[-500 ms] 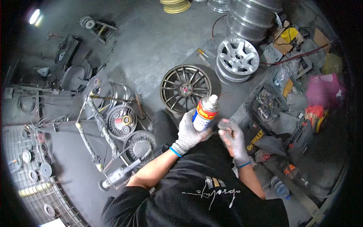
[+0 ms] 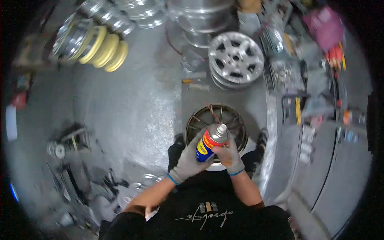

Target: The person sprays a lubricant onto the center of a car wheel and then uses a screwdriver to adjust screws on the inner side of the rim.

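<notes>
A blue, yellow and red spray can (image 2: 205, 150) with a white nozzle is tilted in front of my body. My left hand (image 2: 189, 162), in a grey-white knit glove with a blue cuff, is wrapped round its left side and lower part. From the right, my gloved right hand (image 2: 231, 157) closes on the can's side, thumb across its front; its other fingers are partly hidden. A thin red straw (image 2: 215, 114) shows just beyond the nozzle. Below the can lies a dark bronze multi-spoke wheel rim (image 2: 193, 123), partly covered by my hands and the can.
A silver rim (image 2: 236, 57) sits on another beyond the bronze one. Stacked silver rims (image 2: 204, 18) stand farther off, yellow rims (image 2: 105, 50) at far left. Tool cases and clutter (image 2: 286, 74) line the right. A grinder-like machine (image 2: 60, 151) is on the left floor.
My right hand has come in from the right and taken hold of the can. The view has swung round, and the can now hangs over the bronze rim.
</notes>
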`<control>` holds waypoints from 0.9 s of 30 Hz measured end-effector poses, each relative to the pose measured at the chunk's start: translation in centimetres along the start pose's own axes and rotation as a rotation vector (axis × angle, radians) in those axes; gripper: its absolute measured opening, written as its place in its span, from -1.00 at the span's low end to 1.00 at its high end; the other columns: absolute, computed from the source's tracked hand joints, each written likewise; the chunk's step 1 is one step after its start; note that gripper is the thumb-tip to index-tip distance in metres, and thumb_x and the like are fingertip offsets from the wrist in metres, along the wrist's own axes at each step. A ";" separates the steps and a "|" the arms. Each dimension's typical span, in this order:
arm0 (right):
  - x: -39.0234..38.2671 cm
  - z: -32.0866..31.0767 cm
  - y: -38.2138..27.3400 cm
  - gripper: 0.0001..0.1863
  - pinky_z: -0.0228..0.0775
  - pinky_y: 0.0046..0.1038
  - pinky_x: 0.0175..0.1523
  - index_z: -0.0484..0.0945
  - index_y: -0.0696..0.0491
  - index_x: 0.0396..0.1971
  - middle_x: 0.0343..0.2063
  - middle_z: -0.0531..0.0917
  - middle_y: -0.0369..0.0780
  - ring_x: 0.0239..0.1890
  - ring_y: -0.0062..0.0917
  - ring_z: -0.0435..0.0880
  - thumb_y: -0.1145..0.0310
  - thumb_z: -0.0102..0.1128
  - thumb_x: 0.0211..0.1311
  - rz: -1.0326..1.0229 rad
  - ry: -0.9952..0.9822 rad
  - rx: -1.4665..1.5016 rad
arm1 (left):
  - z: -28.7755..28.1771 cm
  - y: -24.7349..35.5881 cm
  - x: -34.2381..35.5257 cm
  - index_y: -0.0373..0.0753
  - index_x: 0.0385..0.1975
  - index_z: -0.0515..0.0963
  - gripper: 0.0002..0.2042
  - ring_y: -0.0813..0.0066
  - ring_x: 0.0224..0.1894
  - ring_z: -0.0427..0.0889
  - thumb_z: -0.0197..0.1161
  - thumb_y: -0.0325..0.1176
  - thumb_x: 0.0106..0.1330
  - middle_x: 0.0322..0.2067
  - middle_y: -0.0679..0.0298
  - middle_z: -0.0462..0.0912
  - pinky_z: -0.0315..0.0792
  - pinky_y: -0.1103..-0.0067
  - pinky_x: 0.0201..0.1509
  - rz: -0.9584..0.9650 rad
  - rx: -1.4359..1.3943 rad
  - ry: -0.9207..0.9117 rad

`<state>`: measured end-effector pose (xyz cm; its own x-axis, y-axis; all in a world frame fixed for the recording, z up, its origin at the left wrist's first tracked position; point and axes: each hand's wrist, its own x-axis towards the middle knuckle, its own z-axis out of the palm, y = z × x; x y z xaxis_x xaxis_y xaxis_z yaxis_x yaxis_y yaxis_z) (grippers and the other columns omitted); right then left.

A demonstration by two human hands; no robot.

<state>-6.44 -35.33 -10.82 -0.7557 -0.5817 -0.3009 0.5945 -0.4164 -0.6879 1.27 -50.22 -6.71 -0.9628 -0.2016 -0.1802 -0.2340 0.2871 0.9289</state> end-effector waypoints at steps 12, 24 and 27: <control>-5.8 8.5 10.9 -0.14 0.51 -0.33 0.16 0.45 0.19 0.14 -0.04 0.65 -0.16 0.03 -0.41 0.65 -0.32 0.30 0.18 -0.480 0.647 0.238 | -8.0 -7.5 -0.1 -0.28 0.19 0.39 -0.27 -0.13 0.02 0.61 0.53 -0.23 -0.03 -0.06 -0.07 0.60 0.51 0.20 0.10 0.197 0.238 -0.736; -0.7 -1.3 38.8 -0.42 0.51 -0.24 0.18 0.52 0.16 0.05 -0.04 0.66 -0.12 0.00 -0.32 0.66 -0.12 0.07 0.47 -0.791 1.269 0.922 | -2.4 -34.8 4.7 -0.28 0.17 0.32 -0.14 -0.09 0.02 0.63 0.60 -0.05 -0.13 -0.02 -0.07 0.60 0.52 0.20 0.13 0.139 0.621 -1.477; 1.0 -5.6 41.5 -0.42 0.53 -0.21 0.15 0.53 0.18 0.02 -0.08 0.68 -0.04 -0.05 -0.26 0.69 -0.12 0.07 0.46 -0.955 1.107 0.962 | 0.5 -38.7 5.8 -0.38 0.15 0.26 -0.09 -0.17 0.02 0.63 0.61 -0.01 -0.13 -0.06 -0.20 0.59 0.53 0.20 0.11 0.264 0.808 -1.459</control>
<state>15.95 -49.32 -43.38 -0.4784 0.6316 -0.6101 -0.5043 -0.7664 -0.3979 4.65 -62.01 -43.87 -0.1893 0.7660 -0.6144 0.3824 0.6338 0.6723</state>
